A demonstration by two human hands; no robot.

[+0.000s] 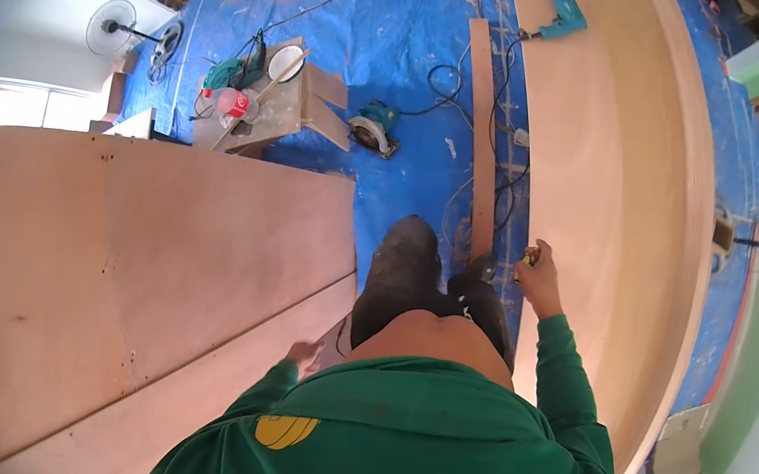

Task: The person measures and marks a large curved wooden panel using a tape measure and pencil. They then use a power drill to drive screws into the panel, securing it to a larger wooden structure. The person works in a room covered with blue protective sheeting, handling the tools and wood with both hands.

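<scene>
My right hand [544, 284] is closed round a small yellow-and-black tape measure [528, 259], mostly covered by the fingers. It is at the left edge of a long plywood panel [579, 171] on my right. My left hand [305, 356] hangs low beside my hip, close to the edge of a large plywood box [217, 239] on my left. Its fingers are too small and partly hidden, so I cannot make out their pose or whether they touch the wood.
A teal drill [566, 16] lies on the right panel's far end. Beyond my feet are a circular saw [376, 130], a long wooden strip [484, 123] and cables on blue sheeting [416, 30]. A low wooden stand [284, 114] carries a bottle [233, 103] and a white tub [286, 63].
</scene>
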